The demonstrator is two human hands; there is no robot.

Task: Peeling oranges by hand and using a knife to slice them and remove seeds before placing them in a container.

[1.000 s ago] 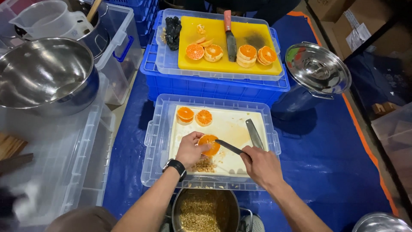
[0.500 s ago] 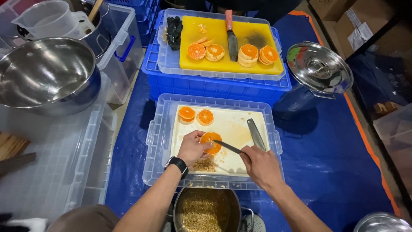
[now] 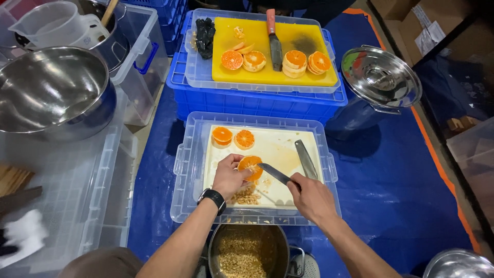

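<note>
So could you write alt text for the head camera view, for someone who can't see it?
A left hand steadies an orange half on a white board while the right hand works a knife tip into it. Two more halves lie behind, and a pot of seeds sits below.

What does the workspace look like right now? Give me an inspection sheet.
Surface: white cutting board on an upturned clear plastic bin lid, over blue tarpaulin.
Job's things: halved orange held on the board; thin dark knife blade touching its cut face; pile of seeds beside it.
Clutter: two orange halves at the board's far edge; a second knife lying flat; pot of seeds below.
Hands: left hand, fingers steadying the orange; right hand gripping the knife.
Cables: nothing seen.
Surroundings: yellow cutting board with oranges on a blue crate; steel bowl; lidded steel pot.
</note>
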